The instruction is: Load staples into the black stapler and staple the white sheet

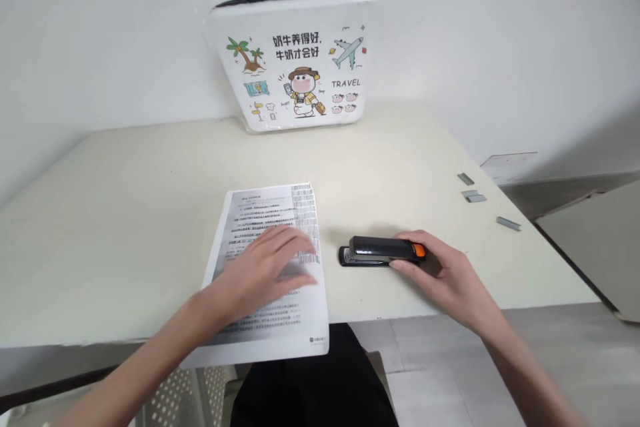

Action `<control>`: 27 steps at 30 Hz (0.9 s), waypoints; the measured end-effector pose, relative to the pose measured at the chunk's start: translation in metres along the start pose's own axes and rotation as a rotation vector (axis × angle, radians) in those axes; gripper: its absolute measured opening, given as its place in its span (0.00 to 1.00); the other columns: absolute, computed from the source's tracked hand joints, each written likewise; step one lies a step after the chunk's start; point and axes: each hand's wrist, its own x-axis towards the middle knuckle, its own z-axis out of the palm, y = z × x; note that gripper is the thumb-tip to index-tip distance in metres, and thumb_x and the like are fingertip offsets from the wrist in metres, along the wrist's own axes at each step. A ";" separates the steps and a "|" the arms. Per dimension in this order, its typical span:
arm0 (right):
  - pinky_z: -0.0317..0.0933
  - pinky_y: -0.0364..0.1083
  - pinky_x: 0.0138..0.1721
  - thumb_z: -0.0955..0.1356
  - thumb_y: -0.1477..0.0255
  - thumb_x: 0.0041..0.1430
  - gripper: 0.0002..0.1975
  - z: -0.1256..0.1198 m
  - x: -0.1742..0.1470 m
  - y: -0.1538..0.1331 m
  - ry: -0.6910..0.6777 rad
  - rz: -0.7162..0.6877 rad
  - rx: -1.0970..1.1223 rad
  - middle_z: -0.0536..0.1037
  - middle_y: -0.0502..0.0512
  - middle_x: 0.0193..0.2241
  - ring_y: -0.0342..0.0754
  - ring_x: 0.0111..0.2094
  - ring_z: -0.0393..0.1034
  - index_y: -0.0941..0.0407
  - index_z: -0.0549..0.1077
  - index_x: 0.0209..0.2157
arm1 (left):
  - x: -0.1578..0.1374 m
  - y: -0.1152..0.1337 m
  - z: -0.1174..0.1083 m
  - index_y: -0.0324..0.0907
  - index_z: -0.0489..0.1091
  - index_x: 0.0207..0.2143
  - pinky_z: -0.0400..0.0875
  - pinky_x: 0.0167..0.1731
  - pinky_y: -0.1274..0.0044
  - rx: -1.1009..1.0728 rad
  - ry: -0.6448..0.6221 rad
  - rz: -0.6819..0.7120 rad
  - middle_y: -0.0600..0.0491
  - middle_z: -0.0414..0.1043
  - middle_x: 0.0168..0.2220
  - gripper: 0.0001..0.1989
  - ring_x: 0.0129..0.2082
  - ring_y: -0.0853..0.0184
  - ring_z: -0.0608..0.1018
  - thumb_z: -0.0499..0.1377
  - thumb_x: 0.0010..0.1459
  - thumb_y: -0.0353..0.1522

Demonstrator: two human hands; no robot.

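Note:
A black stapler (383,249) with an orange patch at its rear lies on the table, its nose toward the paper. My right hand (440,270) grips its rear end between thumb and fingers. To the left, printed sheets of paper (270,337) jut over the table's front edge. Above them is my left hand (265,267), thumb and fingers apart with nothing between them; whether it touches the page I cannot tell. Small dark marks resembling rows of staples (303,213) run down the page's upper right side.
Strips of staples (473,196) lie near the right edge of the pale table (125,213). A white case (300,20) with cartoon prints and a black handle stands at the back against the wall. My dark-clothed legs (320,387) are below the front edge.

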 end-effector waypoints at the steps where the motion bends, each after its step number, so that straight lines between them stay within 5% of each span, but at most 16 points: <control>1: 0.73 0.50 0.46 0.72 0.55 0.66 0.16 0.000 0.000 0.000 -0.002 0.002 0.004 0.81 0.56 0.49 0.55 0.48 0.77 0.48 0.77 0.50 | -0.018 0.003 -0.002 0.48 0.71 0.58 0.68 0.63 0.60 0.005 -0.016 -0.002 0.48 0.74 0.60 0.19 0.62 0.54 0.74 0.63 0.69 0.42; 5: 0.72 0.50 0.44 0.72 0.55 0.66 0.17 -0.001 -0.001 0.000 -0.019 0.014 0.022 0.81 0.58 0.50 0.56 0.48 0.76 0.49 0.76 0.51 | -0.075 0.015 0.006 0.52 0.52 0.75 0.61 0.68 0.52 0.126 -0.109 -0.009 0.45 0.55 0.75 0.46 0.74 0.45 0.56 0.67 0.62 0.51; 9: 0.72 0.49 0.45 0.71 0.55 0.67 0.16 -0.004 -0.001 -0.001 -0.052 0.010 0.023 0.80 0.57 0.49 0.55 0.48 0.75 0.49 0.76 0.50 | -0.092 0.025 0.026 0.52 0.41 0.78 0.53 0.72 0.51 0.267 -0.123 -0.006 0.50 0.43 0.78 0.43 0.77 0.45 0.49 0.61 0.68 0.33; 12: 0.71 0.48 0.44 0.71 0.56 0.67 0.16 -0.006 -0.001 -0.002 -0.082 0.007 0.008 0.80 0.56 0.47 0.54 0.47 0.75 0.49 0.76 0.50 | -0.090 0.030 0.034 0.51 0.39 0.78 0.49 0.74 0.53 0.292 -0.125 -0.009 0.54 0.39 0.79 0.45 0.77 0.49 0.45 0.52 0.64 0.21; 27: 0.72 0.49 0.50 0.73 0.58 0.65 0.15 -0.003 -0.007 0.005 -0.067 -0.008 -0.050 0.81 0.54 0.48 0.54 0.50 0.76 0.48 0.77 0.50 | -0.068 0.051 0.042 0.55 0.53 0.75 0.53 0.73 0.52 0.197 -0.064 0.033 0.55 0.35 0.79 0.50 0.77 0.49 0.42 0.49 0.54 0.12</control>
